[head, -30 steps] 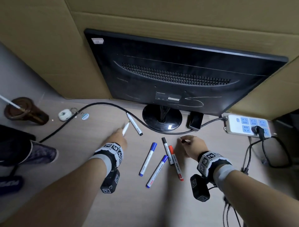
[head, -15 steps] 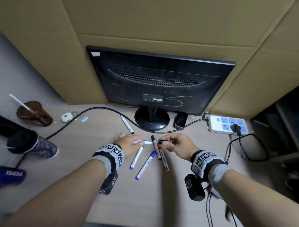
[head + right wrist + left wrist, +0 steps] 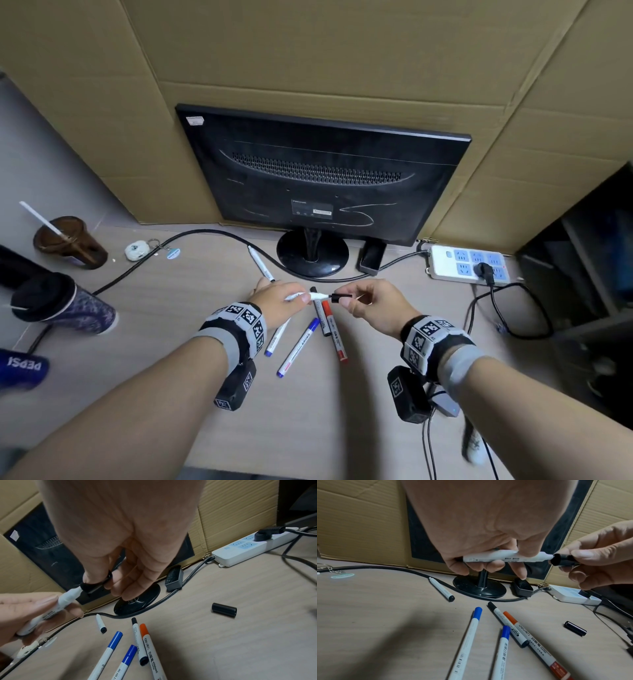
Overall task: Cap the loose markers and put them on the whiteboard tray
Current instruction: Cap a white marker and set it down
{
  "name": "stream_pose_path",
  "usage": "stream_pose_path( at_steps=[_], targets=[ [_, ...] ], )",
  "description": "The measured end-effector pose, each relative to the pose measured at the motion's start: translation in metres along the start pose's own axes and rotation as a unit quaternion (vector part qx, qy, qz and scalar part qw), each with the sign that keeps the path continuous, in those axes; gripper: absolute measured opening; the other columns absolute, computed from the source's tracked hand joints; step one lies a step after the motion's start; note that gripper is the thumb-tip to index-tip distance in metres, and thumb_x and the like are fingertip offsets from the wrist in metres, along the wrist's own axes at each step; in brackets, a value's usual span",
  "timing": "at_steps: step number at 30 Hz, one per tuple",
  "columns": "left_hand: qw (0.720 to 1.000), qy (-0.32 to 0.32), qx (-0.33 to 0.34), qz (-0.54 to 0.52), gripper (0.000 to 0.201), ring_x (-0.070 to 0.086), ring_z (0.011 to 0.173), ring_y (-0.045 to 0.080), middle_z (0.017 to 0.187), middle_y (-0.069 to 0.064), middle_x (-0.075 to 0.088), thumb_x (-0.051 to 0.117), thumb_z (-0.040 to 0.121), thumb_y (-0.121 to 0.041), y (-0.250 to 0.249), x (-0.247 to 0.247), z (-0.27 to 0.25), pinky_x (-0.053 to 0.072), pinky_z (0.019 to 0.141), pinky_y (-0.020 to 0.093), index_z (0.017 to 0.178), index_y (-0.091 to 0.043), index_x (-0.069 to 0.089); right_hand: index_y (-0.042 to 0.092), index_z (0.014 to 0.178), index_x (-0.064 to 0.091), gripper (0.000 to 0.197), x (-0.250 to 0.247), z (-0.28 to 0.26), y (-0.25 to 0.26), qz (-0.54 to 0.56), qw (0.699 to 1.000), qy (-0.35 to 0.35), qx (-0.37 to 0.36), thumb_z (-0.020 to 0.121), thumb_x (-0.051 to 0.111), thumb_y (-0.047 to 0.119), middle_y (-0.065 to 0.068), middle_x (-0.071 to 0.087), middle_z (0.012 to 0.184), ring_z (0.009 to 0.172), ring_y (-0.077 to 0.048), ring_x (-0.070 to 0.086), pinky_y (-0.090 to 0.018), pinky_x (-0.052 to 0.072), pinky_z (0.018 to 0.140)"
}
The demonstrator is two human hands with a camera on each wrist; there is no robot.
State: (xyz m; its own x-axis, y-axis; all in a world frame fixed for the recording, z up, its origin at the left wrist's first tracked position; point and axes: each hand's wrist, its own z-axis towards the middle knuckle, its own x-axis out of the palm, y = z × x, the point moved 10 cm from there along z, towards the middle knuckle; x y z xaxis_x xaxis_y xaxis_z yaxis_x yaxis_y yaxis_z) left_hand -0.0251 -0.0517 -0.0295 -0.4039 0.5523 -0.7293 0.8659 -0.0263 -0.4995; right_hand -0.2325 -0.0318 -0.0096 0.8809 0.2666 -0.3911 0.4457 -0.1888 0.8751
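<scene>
My left hand (image 3: 291,298) grips a white uncapped marker (image 3: 505,557) level above the desk, tip pointing right. My right hand (image 3: 352,301) pinches a black cap (image 3: 563,561) between thumb and fingers, its mouth just meeting the marker's tip (image 3: 78,589). On the desk lie a second uncapped white marker (image 3: 261,263) by the cable and a loose black cap (image 3: 223,609) to the right. Below the hands lie two blue-capped markers (image 3: 298,346), a black-capped one (image 3: 506,624) and a red one (image 3: 334,334). No whiteboard tray is in view.
A black monitor (image 3: 322,178) stands with its back to me on a round base (image 3: 312,253), against cardboard. A thick cable (image 3: 191,234) curves across the desk. A small eraser (image 3: 371,256) and a power strip (image 3: 469,265) lie at the right, cups (image 3: 68,240) at the left.
My left hand has lifted the white marker off the desk and turned it level. My right hand has picked up a black cap and brought it to the marker's tip.
</scene>
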Motion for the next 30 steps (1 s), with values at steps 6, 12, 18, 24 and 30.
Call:
stream_pose_path(
  at_steps=[6, 12, 18, 24, 30],
  targets=[
    [1.0, 0.0, -0.012, -0.006, 0.039, 0.037, 0.122, 0.024, 0.11, -0.007, 0.063, 0.032, 0.089, -0.061, -0.001, 0.0, 0.001, 0.038, 0.109, 0.05, 0.107, -0.047, 0.064, 0.029, 0.101, 0.078, 0.012, -0.003, 0.0, -0.003, 0.017, 1.0, -0.006, 0.012, 0.092, 0.077, 0.022, 0.003, 0.064, 0.072, 0.066, -0.013, 0.057, -0.03, 0.053, 0.07],
    [1.0, -0.016, -0.019, -0.006, 0.03, 0.036, 0.126, 0.024, 0.116, -0.008, 0.064, 0.038, 0.1, -0.051, 0.003, -0.007, 0.0, 0.036, 0.11, 0.048, 0.108, -0.044, 0.066, 0.03, 0.133, 0.064, 0.036, -0.008, 0.001, 0.002, -0.029, 0.999, -0.018, -0.01, 0.1, 0.062, 0.017, 0.014, 0.058, 0.088, 0.078, -0.01, 0.059, -0.03, 0.052, 0.087],
    [1.0, -0.02, -0.019, -0.003, 0.027, 0.037, 0.124, 0.023, 0.115, -0.008, 0.064, 0.039, 0.102, -0.047, 0.004, -0.009, -0.002, 0.038, 0.108, 0.046, 0.106, -0.044, 0.065, 0.031, 0.11, 0.069, 0.019, -0.012, 0.002, -0.01, 0.007, 0.998, -0.042, 0.038, 0.098, 0.064, 0.017, 0.004, 0.062, 0.087, 0.075, -0.012, 0.056, -0.029, 0.049, 0.079],
    [1.0, -0.005, -0.013, -0.001, 0.032, 0.037, 0.123, 0.024, 0.112, -0.007, 0.064, 0.038, 0.101, -0.051, 0.004, -0.003, 0.002, 0.038, 0.108, 0.048, 0.112, -0.042, 0.067, 0.02, 0.088, 0.066, 0.026, -0.014, 0.002, -0.008, 0.075, 0.995, -0.06, 0.032, 0.083, 0.079, -0.002, -0.003, 0.073, 0.087, 0.076, -0.018, 0.065, -0.03, 0.055, 0.078],
    [1.0, 0.003, -0.004, -0.023, 0.025, 0.035, 0.125, 0.024, 0.113, -0.009, 0.064, 0.039, 0.099, -0.052, 0.004, -0.001, 0.005, 0.038, 0.11, 0.049, 0.103, -0.048, 0.063, 0.02, 0.091, 0.079, 0.019, -0.012, 0.001, -0.002, 0.1, 0.993, -0.058, 0.033, 0.085, 0.082, 0.003, 0.0, 0.077, 0.086, 0.074, -0.013, 0.064, -0.024, 0.055, 0.073]
  ],
)
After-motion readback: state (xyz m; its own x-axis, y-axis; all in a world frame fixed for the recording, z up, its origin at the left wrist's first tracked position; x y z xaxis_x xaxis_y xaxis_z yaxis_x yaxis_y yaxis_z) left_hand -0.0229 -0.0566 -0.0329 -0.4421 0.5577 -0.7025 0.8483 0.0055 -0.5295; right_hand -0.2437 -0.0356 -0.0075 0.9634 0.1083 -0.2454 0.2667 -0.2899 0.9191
